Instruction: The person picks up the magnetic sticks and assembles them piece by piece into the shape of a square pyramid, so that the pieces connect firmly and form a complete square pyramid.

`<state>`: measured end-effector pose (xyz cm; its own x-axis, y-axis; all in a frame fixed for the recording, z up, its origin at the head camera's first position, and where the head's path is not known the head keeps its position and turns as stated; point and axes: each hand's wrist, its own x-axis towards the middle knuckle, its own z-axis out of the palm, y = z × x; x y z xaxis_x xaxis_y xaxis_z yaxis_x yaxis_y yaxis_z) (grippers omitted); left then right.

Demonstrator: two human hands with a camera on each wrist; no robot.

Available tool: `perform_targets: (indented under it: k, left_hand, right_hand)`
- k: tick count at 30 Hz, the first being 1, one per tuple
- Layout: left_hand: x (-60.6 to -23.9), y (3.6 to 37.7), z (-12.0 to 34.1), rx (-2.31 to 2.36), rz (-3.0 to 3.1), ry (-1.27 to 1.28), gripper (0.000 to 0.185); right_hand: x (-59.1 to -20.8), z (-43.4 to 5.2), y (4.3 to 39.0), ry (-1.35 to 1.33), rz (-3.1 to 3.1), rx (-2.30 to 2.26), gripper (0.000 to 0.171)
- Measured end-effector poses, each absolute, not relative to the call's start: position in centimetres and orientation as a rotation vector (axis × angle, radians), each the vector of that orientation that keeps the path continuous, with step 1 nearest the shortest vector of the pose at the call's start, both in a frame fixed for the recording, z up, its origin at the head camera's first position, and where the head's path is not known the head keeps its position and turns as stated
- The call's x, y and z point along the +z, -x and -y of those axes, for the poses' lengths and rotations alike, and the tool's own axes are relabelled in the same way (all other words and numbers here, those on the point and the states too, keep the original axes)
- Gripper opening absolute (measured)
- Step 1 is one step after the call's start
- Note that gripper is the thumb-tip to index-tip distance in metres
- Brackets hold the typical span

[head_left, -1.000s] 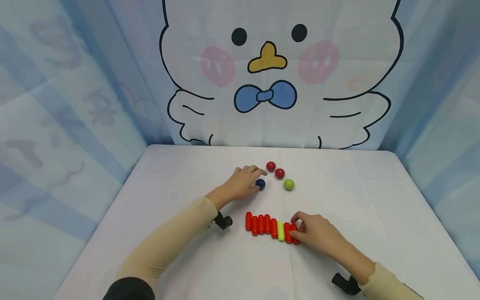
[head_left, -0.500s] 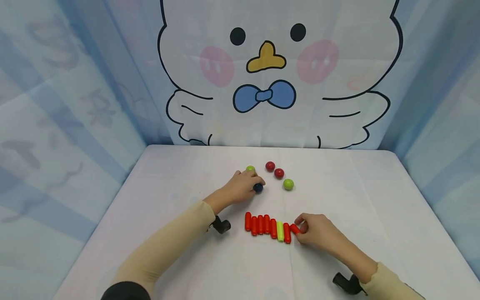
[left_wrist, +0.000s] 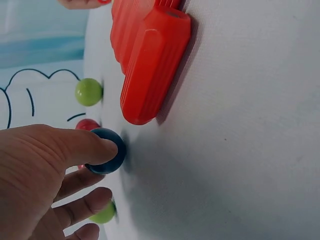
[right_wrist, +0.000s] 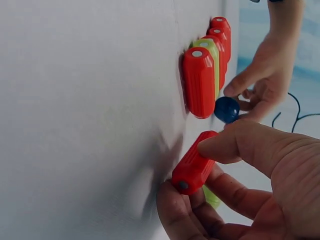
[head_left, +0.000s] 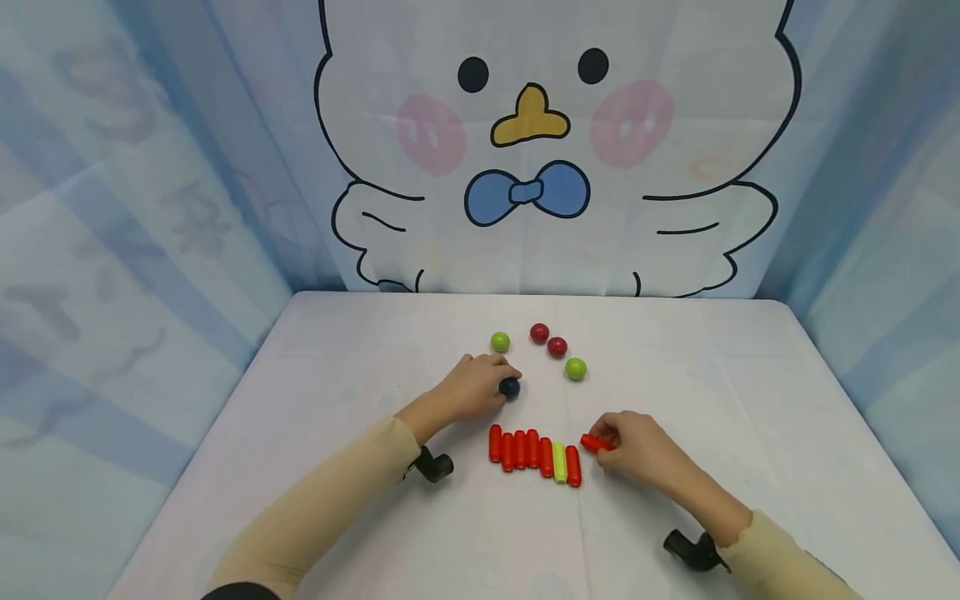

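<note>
Right hand: we see our right hand [head_left: 637, 454] pinching a short red ribbed plastic rod [head_left: 595, 442] between thumb and fingers, one end resting on the white cloth-covered table [head_left: 750, 400].
Left hand: our left hand [head_left: 468, 387] curls thumb and fingers round a small dark blue glossy ball [head_left: 509, 387] on the cloth, at about 11 o'clock from the rod.
Rod handling: we judge it light, stiff and hard; the ribs give grip, so a pinch across its middle should serve.
Ball handling: smooth, round and prone to roll, we think; best held on opposite sides.
Row: the row of red rods with one yellow-green rod [head_left: 534, 451] lies just beside the held rod, at its 9 o'clock.
Loose balls: two green and two red balls [head_left: 547, 340] sit at 12 o'clock of the row.
Change: since half a second ago, the held rod has come away from the row's end, and the blue ball has been drawn nearer the row, leaving a green ball uncovered.
</note>
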<state>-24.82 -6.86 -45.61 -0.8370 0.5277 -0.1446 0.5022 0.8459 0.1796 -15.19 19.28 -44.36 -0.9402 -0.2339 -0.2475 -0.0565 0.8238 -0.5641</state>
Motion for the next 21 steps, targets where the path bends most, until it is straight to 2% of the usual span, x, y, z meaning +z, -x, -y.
perform_targets:
  k: [21]
  left_hand:
    - [-45.0,23.8,7.0,0.292,-2.832,-0.803,0.037]
  right_hand:
    - [-44.8,-17.3,19.2,0.245,-2.705,-0.851,0.025]
